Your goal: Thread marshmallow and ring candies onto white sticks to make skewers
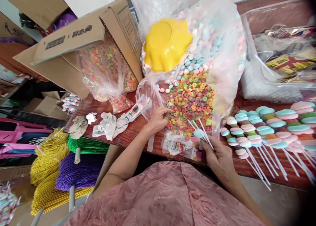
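Note:
My left hand (158, 119) is at the near left edge of a heap of ring-shaped gummy candies (191, 99). Its index finger stretches out to the rings, the other fingers are partly curled, and I see nothing held in it. In my right hand (219, 156) are several thin white sticks (206, 133), gripped low. A pale blue candy disc (198, 133) sits on one of them, near its upper end. Pink, blue and white candy discs (195, 65) lie behind the rings, on the same clear plastic bag (223, 68).
Finished-looking candy skewers (265, 130) lie along the right side of the table. A yellow scalloped bowl (168, 43) rests upside down behind the candies. Left are an open cardboard box (123, 38), a bag of gummies (103, 64) and crumpled gloves (108, 124). A clear bin (283, 87) stands right.

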Motion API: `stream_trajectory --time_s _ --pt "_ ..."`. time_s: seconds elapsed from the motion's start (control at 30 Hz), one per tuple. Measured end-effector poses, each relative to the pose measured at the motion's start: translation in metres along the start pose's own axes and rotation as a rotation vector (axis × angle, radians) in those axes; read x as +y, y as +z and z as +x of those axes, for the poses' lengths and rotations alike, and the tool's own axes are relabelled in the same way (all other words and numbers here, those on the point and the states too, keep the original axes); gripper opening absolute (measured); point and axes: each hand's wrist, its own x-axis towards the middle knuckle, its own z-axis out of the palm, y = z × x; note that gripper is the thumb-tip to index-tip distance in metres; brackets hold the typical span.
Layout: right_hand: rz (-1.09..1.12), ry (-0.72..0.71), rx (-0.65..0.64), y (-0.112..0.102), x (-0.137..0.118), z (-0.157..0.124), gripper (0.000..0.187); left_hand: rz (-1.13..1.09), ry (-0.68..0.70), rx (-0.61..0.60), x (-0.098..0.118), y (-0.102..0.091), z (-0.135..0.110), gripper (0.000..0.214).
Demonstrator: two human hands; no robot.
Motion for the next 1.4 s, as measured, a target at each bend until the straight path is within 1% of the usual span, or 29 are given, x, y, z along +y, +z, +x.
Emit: stream_trajectory --time_s 0.07,0.1,0.2,0.23,0.27,0.33,0.4,0.5,0.6,0.73,0.8,0.87,0.93,1.0,1.07,1.13,1.2,1.27,1.33,1.4 --pt "-0.016 -0.022 -0.005 0.001 -0.001 0.0 0.016 0.139 0.048 -0.038 0.004 -0.002 0.002 0.05" --pt "-0.022 -0.031 -0.005 0.001 -0.002 0.0 0.015 0.208 0.052 -0.055 0.007 -0.004 0.003 0.048" --pt "-0.029 -0.037 -0.004 0.001 -0.006 -0.001 0.014 0.355 0.01 -0.089 0.015 -0.003 0.009 0.024" --pt "-0.028 -0.035 -0.001 0.001 -0.007 -0.001 0.015 0.386 -0.005 -0.092 0.018 -0.001 0.011 0.019" --pt "-0.027 -0.034 0.002 0.001 -0.008 -0.001 0.015 0.409 -0.013 -0.089 0.02 0.001 0.013 0.02" --pt "-0.027 -0.033 0.004 0.001 -0.011 -0.001 0.014 0.427 -0.014 -0.066 0.023 0.007 0.016 0.022" --pt "-0.027 -0.036 0.001 0.002 -0.011 -0.001 0.013 0.426 -0.007 -0.036 0.023 0.011 0.018 0.021" --pt "-0.031 -0.036 0.016 0.001 -0.009 -0.002 0.014 0.442 0.006 -0.034 0.02 0.014 0.016 0.015" --pt "-0.019 -0.02 0.027 0.0 -0.007 -0.003 0.015 0.478 0.027 -0.028 0.018 0.015 0.009 0.011" --pt "0.008 -0.006 -0.005 -0.001 -0.005 -0.003 0.019 0.53 0.104 0.034 0.019 0.017 -0.005 0.017" --pt "0.016 -0.014 0.002 -0.001 -0.003 -0.004 0.016 0.535 0.153 0.046 0.02 0.019 -0.009 0.016" --pt "0.018 -0.029 0.006 0.001 -0.001 -0.004 0.013 0.496 0.182 0.041 0.021 0.021 -0.011 0.011" --pt "0.013 -0.042 -0.002 0.002 0.001 -0.004 0.013 0.39 0.186 0.047 0.02 0.023 -0.012 0.007" --pt "0.001 -0.047 -0.028 0.004 0.002 -0.005 0.013 0.21 0.167 0.108 0.02 0.025 -0.012 0.007" --pt "-0.008 -0.047 -0.051 0.006 0.0 -0.005 0.014 -0.05 0.108 0.196 0.021 0.025 -0.015 0.013" --pt "-0.019 -0.049 -0.062 0.007 -0.002 -0.006 0.014 -0.352 0.001 0.233 0.024 0.024 -0.019 0.02" --pt "-0.047 -0.056 -0.062 0.008 -0.005 -0.005 0.014 -0.631 -0.128 0.191 0.029 0.021 -0.025 0.025" --pt "-0.092 -0.071 -0.07 0.01 -0.007 -0.005 0.013 -0.853 -0.239 0.144 0.035 0.018 -0.032 0.027" --pt "-0.135 -0.102 -0.083 0.012 -0.009 -0.004 0.013 -1.02 -0.309 0.148 0.04 0.014 -0.038 0.028" --pt "-0.165 -0.142 -0.089 0.015 -0.01 -0.004 0.013 -1.133 -0.346 0.171 0.042 0.012 -0.043 0.027"
